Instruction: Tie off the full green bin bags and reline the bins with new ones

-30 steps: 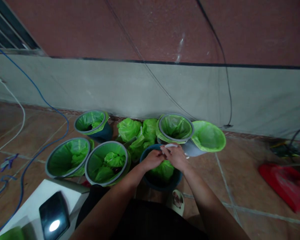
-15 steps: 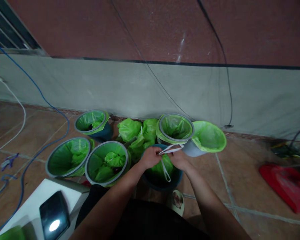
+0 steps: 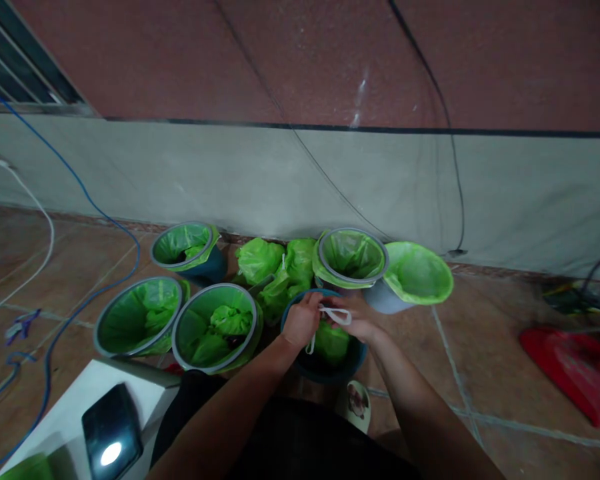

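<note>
Over a dark blue bin (image 3: 325, 377) in front of me, my left hand (image 3: 303, 319) and my right hand (image 3: 359, 316) are close together, both closed on a white drawstring (image 3: 339, 316). One loop of it sticks out between them, and a short end hangs below my left hand. The drawstring belongs to a green garbage bag (image 3: 333, 343) sitting inside the bin under my hands. My fingertips are partly hidden, so the exact grip on the string is unclear.
Several bins lined with green bags surround the work, including a grey-rimmed bin (image 3: 215, 327) and a pale bin (image 3: 417, 273). Filled green bags (image 3: 260, 260) lean by the wall. A phone (image 3: 111, 430) lies on a white box (image 3: 55, 407). A red dustpan-like object (image 3: 565, 373) rests right.
My hands have drawn closer together over the bin. The drawstring's long hanging loop has gone from the middle, and a smaller loop now shows between my hands.
</note>
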A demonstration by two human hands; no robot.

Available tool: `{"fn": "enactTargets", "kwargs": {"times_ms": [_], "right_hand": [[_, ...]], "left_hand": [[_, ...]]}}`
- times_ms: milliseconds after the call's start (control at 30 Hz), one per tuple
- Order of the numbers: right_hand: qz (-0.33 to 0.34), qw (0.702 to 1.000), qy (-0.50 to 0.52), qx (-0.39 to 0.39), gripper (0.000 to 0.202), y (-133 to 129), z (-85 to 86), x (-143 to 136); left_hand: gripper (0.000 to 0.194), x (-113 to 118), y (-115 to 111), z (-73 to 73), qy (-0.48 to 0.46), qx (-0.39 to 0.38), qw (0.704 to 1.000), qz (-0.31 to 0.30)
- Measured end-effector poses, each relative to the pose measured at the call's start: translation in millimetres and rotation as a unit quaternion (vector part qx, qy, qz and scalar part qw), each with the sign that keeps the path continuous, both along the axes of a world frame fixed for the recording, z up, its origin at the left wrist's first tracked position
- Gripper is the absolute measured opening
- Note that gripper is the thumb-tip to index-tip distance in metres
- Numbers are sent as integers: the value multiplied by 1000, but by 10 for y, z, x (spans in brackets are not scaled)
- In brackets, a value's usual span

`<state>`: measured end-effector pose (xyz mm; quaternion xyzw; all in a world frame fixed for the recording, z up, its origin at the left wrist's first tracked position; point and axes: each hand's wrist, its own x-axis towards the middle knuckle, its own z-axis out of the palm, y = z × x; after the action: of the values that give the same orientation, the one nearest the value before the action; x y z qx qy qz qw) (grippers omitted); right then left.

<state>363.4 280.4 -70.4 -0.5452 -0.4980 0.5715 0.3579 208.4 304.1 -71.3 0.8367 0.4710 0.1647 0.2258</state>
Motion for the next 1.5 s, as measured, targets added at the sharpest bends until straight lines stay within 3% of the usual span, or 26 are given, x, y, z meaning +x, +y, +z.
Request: {"fn": "enactTargets", "kwargs": {"times_ms": [267,433,667,767,900,1067,1133,1200,1300,1367,1500], "right_hand": [[-21,993,66,-99,39,-14,51,93],[-83,990,-8,-115,35,20,67,72],[-135,982,-130,-23,25,78,-29,106],[-116,974,-194,32,18,75,21,94],[-80,941,-303,125,11,37,156,15],[-42,939,-316,131,5,34,195,1],[-2,943,-309,120,16,40,184,37],[45,928,-352,110,29,37,178,67],[74,872,-470,118,29,16,177,60],[52,842,-525,114,20,2,176,32],[-55,820,-564,75,23,7,186,69]], "left_hand": [[16,26,21,-60,-157,-14,987,-5],[13,36,74,-35,-206,-34,977,-31],[12,64,72,-22,-237,-95,967,12],[13,70,78,3,-240,-133,961,24],[13,59,109,25,-213,-164,962,48],[13,33,131,11,-183,-179,965,47],[14,24,134,-2,-168,-174,969,41],[14,23,132,-12,-156,-166,973,43],[17,43,115,-12,-156,-161,973,50],[19,63,96,1,-165,-167,971,54],[20,70,70,33,-181,-199,961,61]]}}
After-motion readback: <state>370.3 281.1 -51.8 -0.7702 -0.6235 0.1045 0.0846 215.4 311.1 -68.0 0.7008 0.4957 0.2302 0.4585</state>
